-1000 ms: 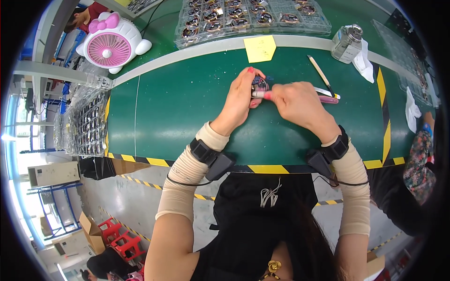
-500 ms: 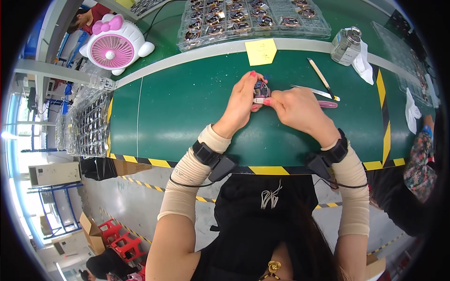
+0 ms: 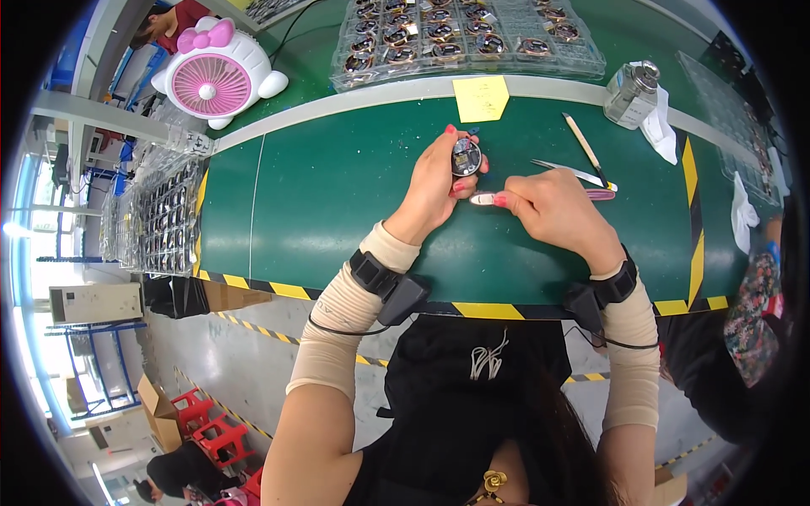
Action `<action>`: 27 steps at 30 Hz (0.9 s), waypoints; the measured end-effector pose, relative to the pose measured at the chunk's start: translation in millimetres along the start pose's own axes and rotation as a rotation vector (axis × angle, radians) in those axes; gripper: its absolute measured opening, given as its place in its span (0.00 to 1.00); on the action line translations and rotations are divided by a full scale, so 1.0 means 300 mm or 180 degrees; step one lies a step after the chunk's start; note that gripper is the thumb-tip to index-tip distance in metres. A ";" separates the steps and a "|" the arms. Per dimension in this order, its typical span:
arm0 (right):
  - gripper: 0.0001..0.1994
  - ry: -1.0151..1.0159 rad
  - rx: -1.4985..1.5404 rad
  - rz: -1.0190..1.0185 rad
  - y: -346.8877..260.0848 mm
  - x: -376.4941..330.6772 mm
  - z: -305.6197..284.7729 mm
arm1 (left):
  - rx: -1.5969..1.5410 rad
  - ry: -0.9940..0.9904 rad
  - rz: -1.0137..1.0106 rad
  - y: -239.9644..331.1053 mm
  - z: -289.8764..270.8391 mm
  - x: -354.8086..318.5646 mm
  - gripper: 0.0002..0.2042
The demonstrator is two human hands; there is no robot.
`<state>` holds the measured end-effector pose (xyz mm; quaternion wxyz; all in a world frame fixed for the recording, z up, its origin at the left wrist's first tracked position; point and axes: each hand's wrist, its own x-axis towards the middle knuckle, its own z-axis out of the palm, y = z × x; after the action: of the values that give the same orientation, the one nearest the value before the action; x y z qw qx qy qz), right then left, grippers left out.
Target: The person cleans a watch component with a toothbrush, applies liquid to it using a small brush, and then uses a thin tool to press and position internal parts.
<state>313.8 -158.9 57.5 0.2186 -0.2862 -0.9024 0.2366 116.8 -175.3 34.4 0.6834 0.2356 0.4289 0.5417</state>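
Note:
In my left hand [image 3: 437,181] a small round electronic module [image 3: 466,158], dark with visible circuitry, is held by its edge between thumb and fingers, face up. My right hand [image 3: 553,211] is closed around a toothbrush with a pink handle [image 3: 601,194]. Its pale head [image 3: 482,200] sticks out past my thumb, just below and right of the module and apart from it. Beyond my right hand lie pointed tweezers [image 3: 576,172] and a thin wooden-handled tool [image 3: 582,145] with a dark end.
A clear compartment tray [image 3: 472,72] of similar round modules stands at the back. A yellow note [image 3: 481,99], a bottle [image 3: 631,94] and a white tissue [image 3: 660,135] are nearby. A pink-and-white fan [image 3: 221,80] stands far left, stacked trays [image 3: 164,219] at left. A person's patterned sleeve [image 3: 753,316] shows at right.
The toothbrush head has come away from the module, moving down and slightly right with my right hand. The module's face now shows more openly in my left hand. The view has shifted slightly.

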 end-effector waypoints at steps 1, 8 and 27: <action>0.12 -0.0024 -0.0023 -0.0023 0.000 0.001 0.000 | -0.0032 0.0028 -0.0034 0.000 0.002 0.000 0.17; 0.12 -0.0043 -0.0171 -0.0102 -0.008 0.006 0.009 | 0.0034 -0.0005 -0.0018 0.002 0.000 0.000 0.17; 0.11 0.0500 -0.0612 0.0158 0.053 0.038 0.040 | 0.1204 0.0032 0.0370 -0.046 0.039 -0.012 0.17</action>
<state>305.7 -144.0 42.2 0.2543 -0.3457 -0.8936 0.1311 134.0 -181.1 30.8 0.5924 0.3815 0.5122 0.4912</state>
